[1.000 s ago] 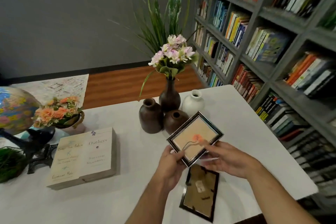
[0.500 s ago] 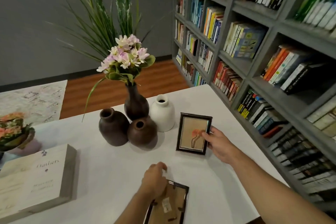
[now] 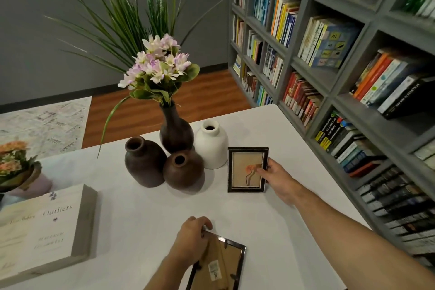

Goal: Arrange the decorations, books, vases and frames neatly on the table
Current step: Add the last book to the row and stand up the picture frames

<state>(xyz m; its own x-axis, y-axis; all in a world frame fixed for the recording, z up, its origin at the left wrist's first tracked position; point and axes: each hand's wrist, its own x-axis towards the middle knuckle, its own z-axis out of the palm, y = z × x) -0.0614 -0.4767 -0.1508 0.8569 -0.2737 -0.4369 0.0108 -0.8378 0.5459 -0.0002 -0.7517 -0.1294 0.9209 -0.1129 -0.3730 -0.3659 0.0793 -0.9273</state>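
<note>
Since a second ago the small frame (image 3: 247, 169) has gone from being held up in both hands to standing upright on the tabletop (image 3: 141, 219), just at 3 o'clock of the white vase (image 3: 211, 145). The right hand (image 3: 279, 180) has its grip closed on the frame's right edge, thumb across the front over the pink flower picture. The left hand (image 3: 191, 241) has dropped down to the second frame (image 3: 217, 266), which lies face down near the front edge, and its grip is closed on that frame's top left corner. Three dark vases (image 3: 181, 172) sit bunched at 9 o'clock of the white one, the tall one holding pale purple flowers (image 3: 157, 66). A big book (image 3: 44, 235) lies flat over at the left, well apart from the frames.
</note>
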